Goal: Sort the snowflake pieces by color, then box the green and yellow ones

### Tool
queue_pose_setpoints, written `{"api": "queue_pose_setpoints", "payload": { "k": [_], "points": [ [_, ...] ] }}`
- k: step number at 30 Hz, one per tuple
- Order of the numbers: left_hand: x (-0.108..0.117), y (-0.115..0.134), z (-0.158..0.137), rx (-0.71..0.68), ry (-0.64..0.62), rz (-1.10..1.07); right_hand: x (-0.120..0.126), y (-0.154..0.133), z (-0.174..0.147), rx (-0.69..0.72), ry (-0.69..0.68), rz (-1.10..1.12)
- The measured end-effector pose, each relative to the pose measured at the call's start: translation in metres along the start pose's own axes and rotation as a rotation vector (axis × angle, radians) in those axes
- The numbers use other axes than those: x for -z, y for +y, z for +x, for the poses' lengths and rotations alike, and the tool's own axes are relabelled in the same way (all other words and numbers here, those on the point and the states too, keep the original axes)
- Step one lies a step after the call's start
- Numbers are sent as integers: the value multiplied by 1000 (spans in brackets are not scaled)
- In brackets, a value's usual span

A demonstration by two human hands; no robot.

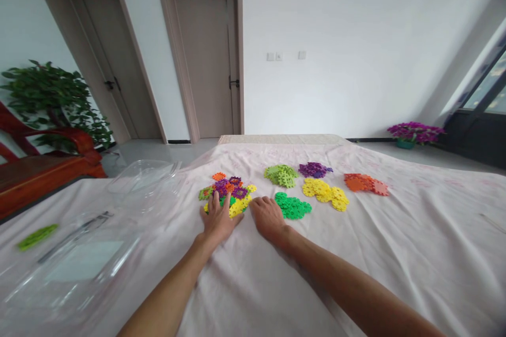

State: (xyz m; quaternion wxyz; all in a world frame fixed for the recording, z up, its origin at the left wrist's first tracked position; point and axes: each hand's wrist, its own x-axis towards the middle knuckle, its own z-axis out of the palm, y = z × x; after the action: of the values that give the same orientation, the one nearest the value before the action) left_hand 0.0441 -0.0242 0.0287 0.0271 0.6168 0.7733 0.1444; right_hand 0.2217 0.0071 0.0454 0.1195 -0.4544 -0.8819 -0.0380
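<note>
Tray (118, 260): clear plastic, nearest, at the left on the cloth (245, 284).
Right hand (269, 217): palm down, fingers loosely curled, between the mixed pile (238, 204) and the green pile (291, 206) (whether it hides a piece cannot be told).
Left hand (218, 216): fingers spread, tips on the mixed pile; no firm grip is evident.
Mixed pile: toothed pieces of several colours; picking through these by colour appears to be the step in hand, and the next move seems to call for a fingertip pinch on one thin edge.
Beyond, at the right: the yellow pile (324, 191), orange pile (366, 184), lime pile (281, 175) and, farthest, purple pile (315, 169).
</note>
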Motion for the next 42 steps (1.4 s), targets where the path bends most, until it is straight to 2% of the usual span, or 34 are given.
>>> {"api": "queue_pose_setpoints", "payload": {
  "k": [4,7,9,11,13,15,20,26,31,35,38,42],
  "points": [
    [2,-5,11,-68,92,-99,3,0,3,-21,-20,-5],
    [10,-22,12,-96,247,-183,3,2,7,-80,-12,43],
    [16,-37,12,-46,354,-214,1,1,11,-142,31,92],
    [20,-51,14,40,397,-214,-1,-2,17,-174,74,143],
    [20,-62,18,124,364,-213,-3,-8,22,-157,92,189],
    [17,-67,22,152,320,-196,-4,-14,25,-116,94,222],
    [9,-64,26,71,290,-122,-8,-19,26,-70,114,275],
    [10,-62,27,59,268,-100,-13,-13,25,-71,148,370],
    [7,-65,29,37,278,-81,-14,-9,22,-169,193,426],
    [5,-66,29,34,279,-68,-10,10,19,-228,276,400],
    [5,-66,29,26,280,-60,-3,39,17,-278,400,366],
    [4,-67,29,13,279,-63,7,91,11,-495,578,289]
  ]
}}
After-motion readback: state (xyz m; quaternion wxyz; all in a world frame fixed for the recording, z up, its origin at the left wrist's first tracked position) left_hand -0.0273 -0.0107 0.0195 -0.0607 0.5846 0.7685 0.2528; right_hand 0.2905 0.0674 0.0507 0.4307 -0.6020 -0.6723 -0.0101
